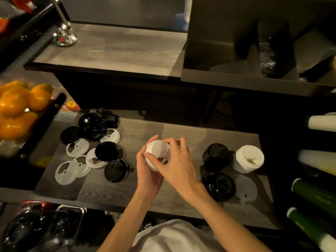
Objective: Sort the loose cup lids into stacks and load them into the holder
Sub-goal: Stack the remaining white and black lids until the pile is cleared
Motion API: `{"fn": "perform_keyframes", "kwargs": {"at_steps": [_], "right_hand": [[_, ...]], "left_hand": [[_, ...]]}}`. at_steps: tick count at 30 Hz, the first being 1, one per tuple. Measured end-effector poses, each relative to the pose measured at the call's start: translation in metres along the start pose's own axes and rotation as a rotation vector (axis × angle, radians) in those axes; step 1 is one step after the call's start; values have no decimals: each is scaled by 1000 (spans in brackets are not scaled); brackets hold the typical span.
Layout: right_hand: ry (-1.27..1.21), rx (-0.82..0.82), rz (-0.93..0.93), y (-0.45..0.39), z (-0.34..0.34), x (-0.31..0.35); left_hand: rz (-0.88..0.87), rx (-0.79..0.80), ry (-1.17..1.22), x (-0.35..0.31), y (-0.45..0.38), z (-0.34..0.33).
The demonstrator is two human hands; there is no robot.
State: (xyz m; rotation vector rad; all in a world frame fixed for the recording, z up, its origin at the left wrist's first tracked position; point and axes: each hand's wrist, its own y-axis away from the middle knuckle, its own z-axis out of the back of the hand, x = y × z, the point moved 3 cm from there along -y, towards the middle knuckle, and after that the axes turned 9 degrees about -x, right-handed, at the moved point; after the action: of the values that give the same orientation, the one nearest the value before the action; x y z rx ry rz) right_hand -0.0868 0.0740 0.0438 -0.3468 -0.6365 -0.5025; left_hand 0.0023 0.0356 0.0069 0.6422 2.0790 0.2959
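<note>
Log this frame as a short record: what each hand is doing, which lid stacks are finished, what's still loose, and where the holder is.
left hand: grips white lid stack from below
right hand: fingers curled on the stack's rim
sorted stacks: black stack, white stack, second black stack, all right of the hands
loose lids: black and white pile, left of the hands
holder: upper right, on the raised shelf; contents too dark to tell
</note>
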Motion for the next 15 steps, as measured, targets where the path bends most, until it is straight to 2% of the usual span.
{"fn": "perform_keyframes", "kwargs": {"at_steps": [10, 15], "right_hand": [[3, -24, -99, -10, 31, -19], [-295, 110, -139, -15, 72, -52]], "left_hand": [[-31, 92, -155, 14, 6, -40], [-68, 98, -248, 4, -1, -59]]}}
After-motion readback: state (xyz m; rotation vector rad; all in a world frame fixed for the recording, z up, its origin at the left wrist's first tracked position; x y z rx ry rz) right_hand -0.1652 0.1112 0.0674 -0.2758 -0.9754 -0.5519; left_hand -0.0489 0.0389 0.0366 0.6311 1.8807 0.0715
